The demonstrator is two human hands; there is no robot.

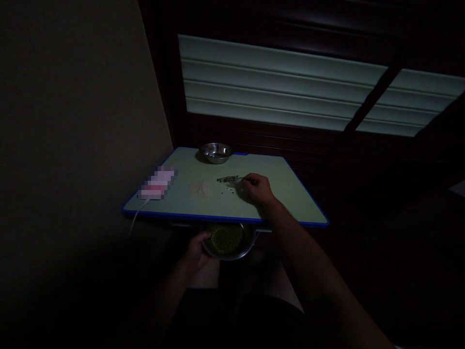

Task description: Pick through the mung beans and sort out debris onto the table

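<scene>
Below the table's near edge, my left hand [198, 249] is closed on the rim of a metal bowl [232, 257], thumb over the edge. Small green beans [225, 238] that look like mung beans fill the bowl. Over the tabletop, my right hand [258, 188] is closed in a pinch. A thin utensil [241, 178] of dark or metallic look juts left from its fingers; its kind is too dim to tell. Beside its tip lies a small heap of dark beans [227, 179], with a few stray ones nearer me. Pale grains [199, 189], like rice, are scattered farther left.
A second metal bowl [216, 153] stands at the table's back edge. A blurred-out phone-like device [158, 183] with a white cable [137, 213] lies at the left. The pale table [290, 201] has a blue rim. Wall and slatted doors rise behind; the room is dark.
</scene>
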